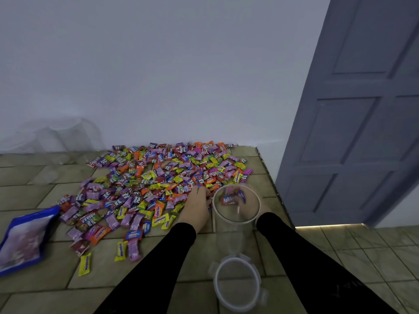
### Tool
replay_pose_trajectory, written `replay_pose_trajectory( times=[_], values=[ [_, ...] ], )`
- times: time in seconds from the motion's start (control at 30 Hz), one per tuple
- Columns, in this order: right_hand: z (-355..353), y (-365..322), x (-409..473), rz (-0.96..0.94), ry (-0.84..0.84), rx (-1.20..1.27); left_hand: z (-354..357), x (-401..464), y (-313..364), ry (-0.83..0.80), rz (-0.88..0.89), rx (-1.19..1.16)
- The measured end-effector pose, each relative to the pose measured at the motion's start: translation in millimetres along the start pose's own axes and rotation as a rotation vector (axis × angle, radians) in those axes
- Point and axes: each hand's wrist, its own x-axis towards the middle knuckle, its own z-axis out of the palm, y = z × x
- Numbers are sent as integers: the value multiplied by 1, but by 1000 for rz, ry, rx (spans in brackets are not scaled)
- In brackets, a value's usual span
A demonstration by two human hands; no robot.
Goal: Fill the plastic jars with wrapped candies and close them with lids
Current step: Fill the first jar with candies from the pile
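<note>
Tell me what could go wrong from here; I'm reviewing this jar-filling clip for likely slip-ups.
1. The clear jar seems tilted and steadied only by the right hand; it might tip, spilling the few candies inside.
2. The left hand grabs at the edge of the candy pile; a hasty handful could drop pieces outside the rim.
3. The lid lies between the forearms, so a sleeve might knock it.

Plain pale wall [158, 64] straight ahead, unmarked. Below the wall, a floor [34, 196] of olive-brown rectangular tiles with dark grout lines. Right of the wall, a blue-grey panelled door [353, 123], standing ajar and leaning across the view. Under the door, a thin bright strip of light [328, 226] on the tiles. Dim, even lighting elsewhere.
</note>
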Motion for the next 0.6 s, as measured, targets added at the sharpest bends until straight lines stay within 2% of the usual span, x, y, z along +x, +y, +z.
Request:
replay_pose_trajectory(
  times=[0.23, 0.37, 0.6],
  values=[
    [-27, -13, -12, -104, 99, 214, -37, -8, 23, 117, -69, -240],
    [-48, -39, -24, -64, 180, 427, -64, -16, 38, 228, -68, -352],
    [-81, -81, -37, -171, 369, 512, -103, -30, 75, 353, -7, -582]
  ],
)
